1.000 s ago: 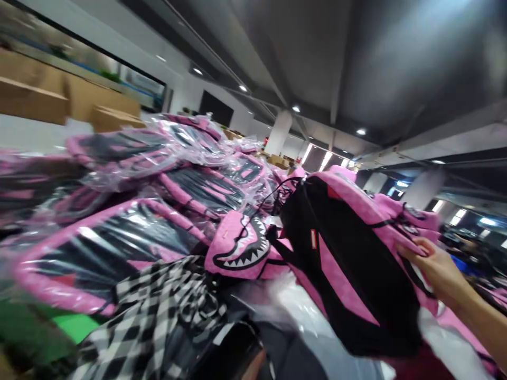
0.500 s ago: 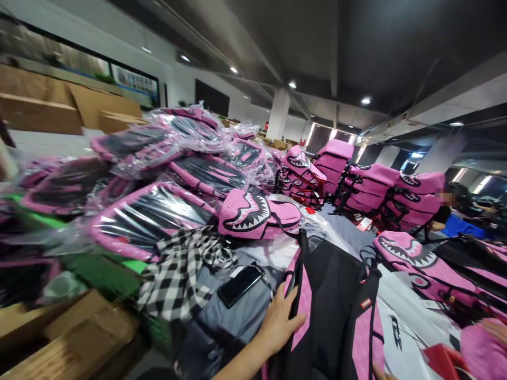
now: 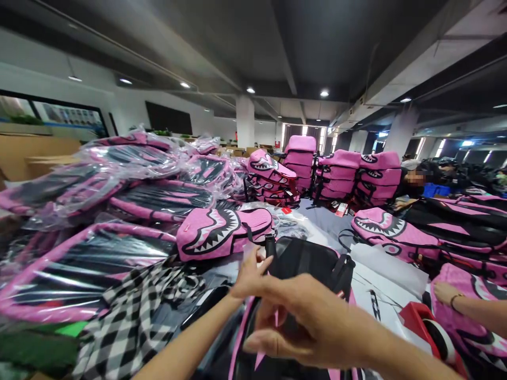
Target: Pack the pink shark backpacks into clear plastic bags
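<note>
A black-backed backpack with pink edges (image 3: 307, 258) lies in front of me, its straps facing up. At the upper left of its back panel, my left hand (image 3: 249, 272) has its fingers curled at the top of a shoulder strap (image 3: 270, 245). Closer to the camera, my right hand (image 3: 312, 322) hovers over the lower part of the backpack. Its thumb and bent fingers are apart, with nothing visible between them, and it hides much of the bag. Just beyond my left hand lies a pink shark-mouth backpack (image 3: 222, 232).
Plastic-wrapped backpacks (image 3: 158, 198) are heaped at left, behind a checked cloth (image 3: 134, 316). Stacked pink backpacks (image 3: 299, 163) stand at the back. At right are a red tape dispenser (image 3: 420, 322) and another person's hand (image 3: 446, 293) on a pink bag.
The view has turned right. My left hand has moved up along the backpack's left strap. My right hand has risen from the lower edge to above the bag. Another person's forearm shows more at right.
</note>
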### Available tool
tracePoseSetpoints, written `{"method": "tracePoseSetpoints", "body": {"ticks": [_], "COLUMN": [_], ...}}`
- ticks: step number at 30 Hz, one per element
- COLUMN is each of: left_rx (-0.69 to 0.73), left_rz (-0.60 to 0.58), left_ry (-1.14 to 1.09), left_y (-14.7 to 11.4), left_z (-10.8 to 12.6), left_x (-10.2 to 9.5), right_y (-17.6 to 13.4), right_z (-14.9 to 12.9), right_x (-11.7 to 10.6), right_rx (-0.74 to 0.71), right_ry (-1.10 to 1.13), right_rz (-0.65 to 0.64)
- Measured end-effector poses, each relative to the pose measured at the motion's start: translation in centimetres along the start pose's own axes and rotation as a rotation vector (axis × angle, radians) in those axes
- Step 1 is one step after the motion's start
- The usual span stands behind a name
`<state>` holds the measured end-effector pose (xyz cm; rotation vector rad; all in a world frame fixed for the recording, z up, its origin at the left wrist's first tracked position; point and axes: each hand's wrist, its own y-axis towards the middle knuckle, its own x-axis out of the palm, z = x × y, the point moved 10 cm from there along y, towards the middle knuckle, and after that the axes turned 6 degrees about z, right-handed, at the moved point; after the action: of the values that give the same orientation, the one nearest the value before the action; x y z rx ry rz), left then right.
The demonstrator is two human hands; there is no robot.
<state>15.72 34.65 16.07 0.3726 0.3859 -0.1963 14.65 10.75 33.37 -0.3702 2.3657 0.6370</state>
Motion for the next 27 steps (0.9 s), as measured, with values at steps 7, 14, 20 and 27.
{"method": "tracePoseSetpoints", "body": {"ticks": [7, 14, 20, 27], "left_rx": [-0.172, -0.381, -0.395, -0.388], "left_rz": [0.008, -0.106, -0.061, -0.037], "left_ry": [0.149, -0.161, -0.388, -0.459], "left_y": [8.5, 8.9, 6.5, 7.1], "left_z": [0.5, -5.2, -5.8, -7.1], "left_x": [2.1, -0.4, 0.1, -0.4], "right_y": [-6.2, -1.8, 10.7, 13.9], "right_z": [22.9, 26.0, 29.2, 28.5], "right_x": [5.4, -2.5, -1.9, -0.5], "right_rx": [0.630, 0.493, 0.311, 0.121], "right_ry": [-0.286, -0.409, -0.354, -0.208], "right_rz": [0.057, 0.332, 0.343, 0.245]}}
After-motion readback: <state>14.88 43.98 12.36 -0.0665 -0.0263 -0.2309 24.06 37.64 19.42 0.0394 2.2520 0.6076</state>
